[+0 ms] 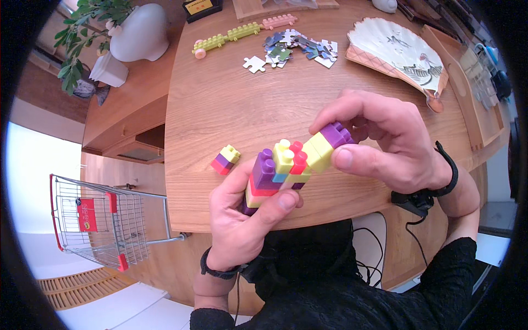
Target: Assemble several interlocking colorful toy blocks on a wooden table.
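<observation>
My left hand (245,214) is wrapped round a block assembly (265,175) made of purple, red, yellow and blue toy building blocks, held above the table's near edge. Between the thumb and fingers of my right hand (379,140) is a short stack of building blocks (325,144), yellow with a purple end. The stack's yellow end meets the right side of the assembly; whether they are locked together I cannot tell. A small stack of yellow, purple and red blocks (226,159) lies on the table left of my left hand.
Jigsaw pieces (300,47) lie in a heap at the back of the wooden table (220,110), beside a green and pink block chain (243,32). A fan-shaped dish (393,47) and wooden tray (467,88) stand at right. Left are a wire cart (110,220) and a white vase (140,33).
</observation>
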Available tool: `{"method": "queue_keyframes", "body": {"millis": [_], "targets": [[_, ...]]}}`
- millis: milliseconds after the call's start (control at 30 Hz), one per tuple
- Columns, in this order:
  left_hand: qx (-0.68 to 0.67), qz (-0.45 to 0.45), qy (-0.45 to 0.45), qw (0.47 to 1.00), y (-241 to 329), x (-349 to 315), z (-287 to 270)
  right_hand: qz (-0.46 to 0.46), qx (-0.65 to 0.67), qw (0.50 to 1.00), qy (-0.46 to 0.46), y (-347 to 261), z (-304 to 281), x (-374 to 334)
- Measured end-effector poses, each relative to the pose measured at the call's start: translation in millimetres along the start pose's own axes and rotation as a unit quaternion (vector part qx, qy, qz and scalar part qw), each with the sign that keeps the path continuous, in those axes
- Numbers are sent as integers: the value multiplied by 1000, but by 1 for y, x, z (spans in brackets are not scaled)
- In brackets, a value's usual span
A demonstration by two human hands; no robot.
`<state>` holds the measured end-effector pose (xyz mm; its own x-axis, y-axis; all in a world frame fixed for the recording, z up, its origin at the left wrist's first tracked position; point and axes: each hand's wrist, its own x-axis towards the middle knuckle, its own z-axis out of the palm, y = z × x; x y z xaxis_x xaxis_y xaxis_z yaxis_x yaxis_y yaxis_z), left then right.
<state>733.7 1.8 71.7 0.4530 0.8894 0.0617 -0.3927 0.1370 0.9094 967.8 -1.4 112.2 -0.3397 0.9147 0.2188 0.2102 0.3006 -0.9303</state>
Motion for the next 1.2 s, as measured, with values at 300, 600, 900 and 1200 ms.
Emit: {"method": "queue_keyframes", "body": {"millis": [300,600,900,1200], "targets": [[0,-54,-17,998,9,0,-2,114,191,974,-49,6,-2,5],[-11,-62,-23,998,9,-1,-3,144,211,965,-53,4,-4,7],[-2,-63,-13,998,9,-2,-1,88,178,979,-37,4,1,3],[14,-40,-4,999,5,-3,0,73,123,989,-30,2,1,2]]}}
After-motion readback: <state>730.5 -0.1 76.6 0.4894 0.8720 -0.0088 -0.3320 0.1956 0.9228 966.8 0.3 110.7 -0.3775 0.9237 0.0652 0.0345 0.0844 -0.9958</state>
